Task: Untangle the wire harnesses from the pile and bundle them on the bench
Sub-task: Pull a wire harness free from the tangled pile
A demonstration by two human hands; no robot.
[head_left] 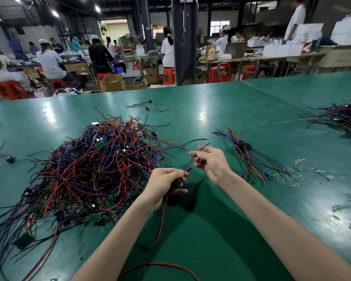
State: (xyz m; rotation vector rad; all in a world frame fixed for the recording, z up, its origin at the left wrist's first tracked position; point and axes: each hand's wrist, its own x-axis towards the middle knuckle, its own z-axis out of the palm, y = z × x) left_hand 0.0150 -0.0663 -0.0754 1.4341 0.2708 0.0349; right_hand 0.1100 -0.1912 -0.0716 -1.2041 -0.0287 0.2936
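Wire harness (189, 163) held aloft: left hand (164, 184) grips it, right hand (211, 162) pinches it farther along.

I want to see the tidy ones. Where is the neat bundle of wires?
In the head view, the neat bundle lies on the green bench just right of the right hand, opposite the pile.

Desk (211, 236) bare green between tangled pile (93, 169) at left and laid-out bundle (249, 157) at right; open lane there. Second heap (342, 118) blocks far right edge.
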